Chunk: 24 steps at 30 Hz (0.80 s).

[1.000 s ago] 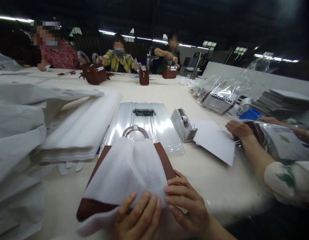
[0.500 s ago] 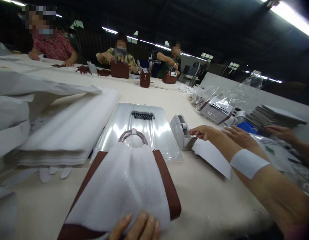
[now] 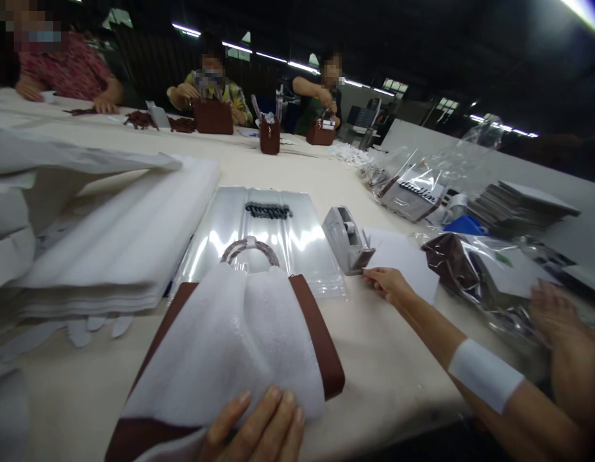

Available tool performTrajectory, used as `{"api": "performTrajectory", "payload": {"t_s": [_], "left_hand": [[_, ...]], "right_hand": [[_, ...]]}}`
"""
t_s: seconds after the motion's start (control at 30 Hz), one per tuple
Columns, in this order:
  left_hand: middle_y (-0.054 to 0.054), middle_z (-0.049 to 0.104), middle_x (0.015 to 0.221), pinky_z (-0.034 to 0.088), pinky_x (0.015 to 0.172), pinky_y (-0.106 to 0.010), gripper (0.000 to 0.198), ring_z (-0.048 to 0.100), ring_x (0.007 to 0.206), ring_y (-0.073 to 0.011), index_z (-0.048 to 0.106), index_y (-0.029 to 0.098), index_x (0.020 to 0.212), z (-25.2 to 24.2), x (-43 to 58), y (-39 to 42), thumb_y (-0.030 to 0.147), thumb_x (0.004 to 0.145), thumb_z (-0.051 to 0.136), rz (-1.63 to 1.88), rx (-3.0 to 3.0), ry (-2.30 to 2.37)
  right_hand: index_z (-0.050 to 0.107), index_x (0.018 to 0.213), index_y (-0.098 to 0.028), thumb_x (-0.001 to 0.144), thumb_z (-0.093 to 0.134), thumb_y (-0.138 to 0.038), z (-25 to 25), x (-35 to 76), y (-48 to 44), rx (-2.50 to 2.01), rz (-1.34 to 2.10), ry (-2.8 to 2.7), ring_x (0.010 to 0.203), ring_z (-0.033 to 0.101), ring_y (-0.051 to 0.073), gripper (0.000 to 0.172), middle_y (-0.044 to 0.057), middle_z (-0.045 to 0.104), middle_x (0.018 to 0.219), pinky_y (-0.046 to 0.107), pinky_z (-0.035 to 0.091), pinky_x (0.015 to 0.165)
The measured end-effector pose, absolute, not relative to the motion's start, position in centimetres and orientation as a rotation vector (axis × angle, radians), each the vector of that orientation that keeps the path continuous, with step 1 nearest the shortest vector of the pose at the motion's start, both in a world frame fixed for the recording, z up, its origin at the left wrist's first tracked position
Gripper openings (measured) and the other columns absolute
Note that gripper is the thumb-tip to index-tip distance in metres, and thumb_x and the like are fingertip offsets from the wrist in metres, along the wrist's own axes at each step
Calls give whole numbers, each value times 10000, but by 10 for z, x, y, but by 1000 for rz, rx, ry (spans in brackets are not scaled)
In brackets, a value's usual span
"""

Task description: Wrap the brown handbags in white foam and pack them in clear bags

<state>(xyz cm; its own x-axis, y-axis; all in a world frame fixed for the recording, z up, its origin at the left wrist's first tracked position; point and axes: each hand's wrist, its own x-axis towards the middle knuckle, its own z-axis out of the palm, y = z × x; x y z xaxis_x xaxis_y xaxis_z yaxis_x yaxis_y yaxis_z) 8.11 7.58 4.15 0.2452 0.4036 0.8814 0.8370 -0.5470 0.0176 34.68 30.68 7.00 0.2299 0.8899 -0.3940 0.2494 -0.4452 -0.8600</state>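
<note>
In front of me a brown handbag [image 3: 321, 333] lies on the table, its front covered by a white foam sheet [image 3: 230, 346]. The bag's wrapped handle [image 3: 252, 247] stands out at the far end. My left hand [image 3: 259, 427] rests on the near part of the foam, fingers extended flat and pressing it against the bag. To the right, my right hand [image 3: 386, 282] pinches at the front edge of the grey tape dispenser [image 3: 345, 240], at the end of the tape. The tape itself is barely visible. A white patch [image 3: 487, 375] is around my right forearm.
Clear printed plastic bags [image 3: 273, 224] lie beyond the handbag. Stacked foam sheets [image 3: 109, 237] are at left, white paper [image 3: 403, 256] by the dispenser. A co-worker's hand [image 3: 552, 311] touches a plastic-wrapped bag [image 3: 461, 263] at right. Several people with brown bags [image 3: 213, 115] work across the table.
My right hand has moved down and closer to the dispenser's front edge. The co-worker's hands at right have shifted, and a wrapped brown bag now shows there. My left hand stays put.
</note>
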Motion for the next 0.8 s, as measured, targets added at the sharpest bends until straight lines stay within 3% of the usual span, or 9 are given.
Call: {"api": "performTrajectory", "payload": {"t_s": [0.17, 0.27, 0.37, 0.5, 0.63, 0.73, 0.8], "left_hand": [[-10, 641, 1065, 268, 1067, -360, 350, 534, 1079, -160, 649, 180, 996, 55, 69, 66, 107, 898, 322, -1139, -2310, -1102], [-48, 626, 1090, 277, 1051, -379, 311, 510, 1107, -188, 615, 141, 1066, 61, 67, 60, 96, 880, 371, -1087, -2420, -1159], [-75, 609, 1100, 305, 1022, -380, 303, 499, 1119, -195, 599, 139, 1087, 63, 67, 56, 75, 874, 393, -1090, -2438, -1190], [-109, 527, 1231, 310, 1002, -369, 294, 489, 1130, -194, 600, 139, 1076, 62, 69, 56, 74, 883, 387, -1130, -2394, -1164], [-45, 448, 1329, 285, 990, -332, 212, 484, 1109, -164, 621, 177, 1010, 62, 72, 58, 130, 878, 462, -1108, -2394, -1231], [4, 460, 1320, 279, 952, -329, 183, 487, 1070, -156, 628, 205, 974, 65, 75, 60, 176, 884, 472, -1050, -2417, -1288], [24, 502, 1280, 281, 929, -337, 174, 496, 1040, -158, 629, 217, 961, 67, 77, 61, 188, 884, 476, -1048, -2416, -1303]], "right_hand": [[586, 768, -142, 648, 729, -365, 111, 319, 226, -1573, 1515, -1092, 349, 247, -10, 291, 5, 579, 703, 154, 143, 299], [629, 817, -143, 707, 689, -371, 137, 292, 163, -1381, 1984, -1071, 309, 223, -37, 260, 8, 593, 710, 148, 113, 303], [639, 821, -136, 746, 655, -347, 140, 266, 123, -1283, 2210, -1006, 295, 252, -39, 224, 14, 609, 703, 139, 102, 298], [634, 807, -129, 729, 668, -350, 125, 249, 112, -1286, 2191, -990, 298, 271, -30, 237, 6, 608, 696, 128, 118, 282], [622, 763, -130, 711, 671, -398, 121, 243, 111, -1351, 2113, -1032, 303, 274, -22, 277, 1, 606, 691, 124, 132, 269], [611, 698, -129, 714, 650, -421, 125, 239, 107, -1457, 2049, -1090, 291, 243, -7, 296, -30, 538, 530, 128, 113, 264], [604, 670, -130, 725, 629, -417, 126, 238, 103, -1521, 2031, -1124, 277, 223, 8, 294, -62, 416, 383, 129, 113, 267]]}}
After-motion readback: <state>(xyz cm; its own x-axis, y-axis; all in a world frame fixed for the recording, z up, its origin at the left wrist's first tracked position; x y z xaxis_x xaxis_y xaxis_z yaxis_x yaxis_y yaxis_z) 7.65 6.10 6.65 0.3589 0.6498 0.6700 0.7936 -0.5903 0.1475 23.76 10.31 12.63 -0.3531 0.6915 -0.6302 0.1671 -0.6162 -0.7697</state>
